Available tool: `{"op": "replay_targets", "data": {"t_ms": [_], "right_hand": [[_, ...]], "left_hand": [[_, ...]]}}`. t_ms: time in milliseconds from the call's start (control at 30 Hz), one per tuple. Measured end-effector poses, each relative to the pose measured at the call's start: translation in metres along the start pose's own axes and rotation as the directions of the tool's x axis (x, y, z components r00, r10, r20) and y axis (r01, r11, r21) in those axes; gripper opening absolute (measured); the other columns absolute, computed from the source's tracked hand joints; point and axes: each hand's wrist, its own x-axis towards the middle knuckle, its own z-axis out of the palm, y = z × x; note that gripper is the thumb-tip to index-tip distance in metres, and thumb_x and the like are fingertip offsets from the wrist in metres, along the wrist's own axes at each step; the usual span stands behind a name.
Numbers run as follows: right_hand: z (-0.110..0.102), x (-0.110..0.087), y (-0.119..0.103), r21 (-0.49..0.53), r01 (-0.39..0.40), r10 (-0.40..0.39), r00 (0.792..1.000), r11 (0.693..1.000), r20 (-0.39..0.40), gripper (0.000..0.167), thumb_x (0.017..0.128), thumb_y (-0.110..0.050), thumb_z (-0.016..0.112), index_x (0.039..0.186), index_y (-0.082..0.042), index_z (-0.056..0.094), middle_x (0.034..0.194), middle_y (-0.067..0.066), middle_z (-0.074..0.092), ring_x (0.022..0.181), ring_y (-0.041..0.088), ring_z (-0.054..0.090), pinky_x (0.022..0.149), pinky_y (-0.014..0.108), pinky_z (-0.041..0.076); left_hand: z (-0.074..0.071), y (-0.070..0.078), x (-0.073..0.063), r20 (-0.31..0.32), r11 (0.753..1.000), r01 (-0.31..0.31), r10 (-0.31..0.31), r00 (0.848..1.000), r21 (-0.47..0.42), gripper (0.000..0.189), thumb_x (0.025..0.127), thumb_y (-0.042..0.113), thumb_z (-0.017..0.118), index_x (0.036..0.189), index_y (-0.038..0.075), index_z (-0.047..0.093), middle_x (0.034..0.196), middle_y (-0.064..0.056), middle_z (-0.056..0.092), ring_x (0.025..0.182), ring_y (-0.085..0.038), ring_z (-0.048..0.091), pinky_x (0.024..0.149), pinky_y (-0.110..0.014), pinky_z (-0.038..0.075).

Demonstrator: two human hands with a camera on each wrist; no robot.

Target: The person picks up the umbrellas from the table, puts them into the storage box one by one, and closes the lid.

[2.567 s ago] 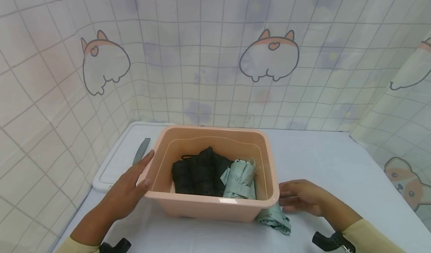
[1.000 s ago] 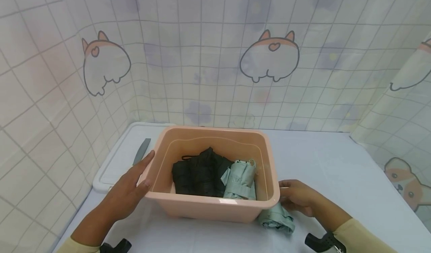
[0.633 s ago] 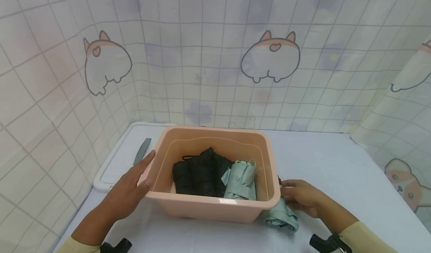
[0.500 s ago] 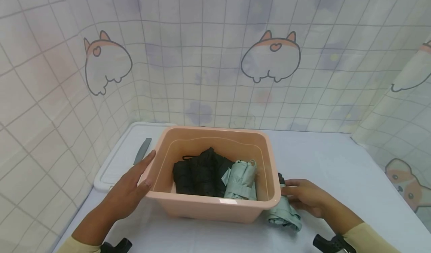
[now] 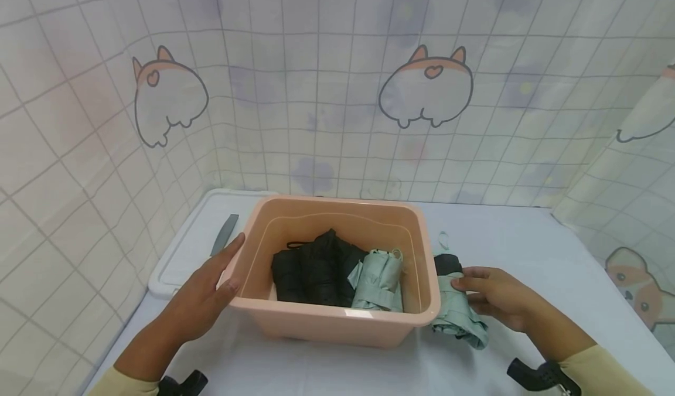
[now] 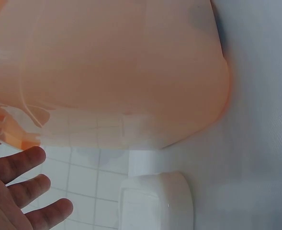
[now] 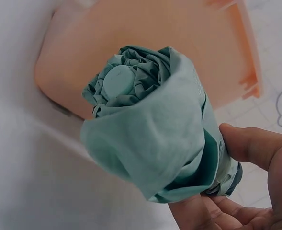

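A folded grey-green umbrella (image 5: pixel 457 311) with a black end and a pale wrist loop is in my right hand (image 5: pixel 501 293), just right of the peach plastic bin (image 5: pixel 327 325). Thumb and fingers grip it on either side; the right wrist view shows the umbrella's rolled end (image 7: pixel 119 80) toward the camera. My left hand (image 5: pixel 200 296) rests against the bin's left rim, its fingers extended along the outside. Inside the bin lie black folded umbrellas (image 5: pixel 319 273) and another grey-green folded umbrella (image 5: pixel 377 282).
A white box (image 5: pixel 181 255) with a grey strip (image 5: pixel 225 235) on top stands behind the bin's left side, partly hidden. The table (image 5: pixel 506 238) is covered in white. Patterned curtains (image 5: pixel 337 91) close it in at the back and sides.
My right hand has drawn the grey-green umbrella out from beside the bin, rightward and slightly up, so its black end and loop now show. My left hand and the bin have stayed put.
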Motion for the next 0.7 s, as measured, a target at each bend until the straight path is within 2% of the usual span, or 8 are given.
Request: {"op": "replay_targets", "data": {"t_ms": [267, 467, 700], "right_hand": [[-0.012, -0.009, -0.009, 0.004, 0.050, -0.050, 0.998, 0.999, 0.024, 0.099, 0.098, -0.039, 0.070, 0.155, 0.018, 0.012, 0.151, 0.032, 0.043, 0.135, 0.050, 0.047, 0.106, 0.057, 0.043], [-0.018, -0.014, -0.015, 0.003, 0.069, -0.069, 0.997, 0.998, 0.031, 0.097, 0.100, -0.037, 0.068, 0.154, 0.018, 0.011, 0.150, 0.031, 0.044, 0.134, 0.047, 0.050, 0.104, 0.052, 0.046], [-0.024, -0.018, -0.021, -0.004, 0.092, -0.092, 0.995, 0.996, 0.046, 0.095, 0.101, -0.035, 0.066, 0.155, 0.018, 0.008, 0.154, 0.035, 0.036, 0.138, 0.050, 0.042, 0.107, 0.052, 0.043]], "left_hand": [[0.000, 0.000, 0.001, 0.002, 1.000, 0.004, -0.004, 1.000, 0.009, 0.069, 0.105, 0.038, 0.047, 0.166, 0.028, 0.017, 0.162, -0.017, 0.034, 0.137, -0.043, 0.043, 0.102, -0.072, 0.038], [-0.001, 0.001, 0.000, 0.004, 1.000, 0.010, -0.010, 1.000, 0.005, 0.068, 0.105, 0.036, 0.046, 0.166, 0.028, 0.017, 0.162, -0.017, 0.034, 0.139, -0.044, 0.041, 0.103, -0.074, 0.036], [0.001, 0.001, 0.000, 0.004, 1.000, 0.024, -0.024, 1.000, 0.004, 0.069, 0.105, 0.038, 0.046, 0.166, 0.029, 0.016, 0.162, -0.017, 0.033, 0.136, -0.044, 0.044, 0.100, -0.072, 0.040]]}}
